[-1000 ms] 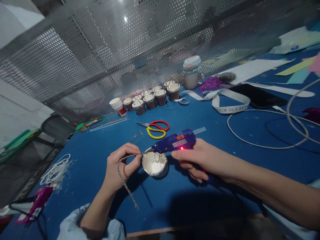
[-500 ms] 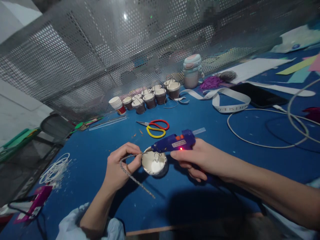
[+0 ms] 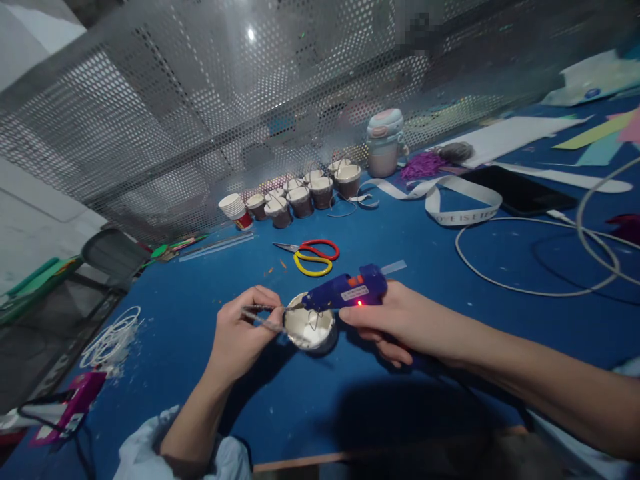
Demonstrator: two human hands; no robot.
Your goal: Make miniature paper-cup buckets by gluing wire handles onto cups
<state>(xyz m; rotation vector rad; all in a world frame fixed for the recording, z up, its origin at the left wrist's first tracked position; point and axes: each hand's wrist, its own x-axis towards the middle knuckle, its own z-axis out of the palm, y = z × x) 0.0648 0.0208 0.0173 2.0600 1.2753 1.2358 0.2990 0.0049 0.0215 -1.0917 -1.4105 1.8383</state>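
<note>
My left hand (image 3: 249,333) is closed, pinching a thin grey braided cord (image 3: 260,319) between thumb and fingertips. One end of the cord reaches the rim of a small white-lined paper cup (image 3: 311,333), which stands upright on the blue table; a bent wire shows inside it. My right hand (image 3: 383,320) grips a blue glue gun (image 3: 347,290) with its red light lit and a clear glue stick out of the back. The gun's nozzle is over the cup's far left rim, at or very near the cord's end; contact cannot be made out.
Scissors (image 3: 313,257) with red and yellow handles lie beyond the cup. Several small wrapped cups (image 3: 300,200) and stacked paper cups (image 3: 235,208) stand along the mesh screen. A printed ribbon (image 3: 463,200), phone (image 3: 520,190) and white cable (image 3: 525,292) are at right, white string (image 3: 111,337) at left.
The glue gun has shifted slightly left and down with my right hand. The cord's loose end, which hung toward me, has swung up and right toward the cup and is blurred.
</note>
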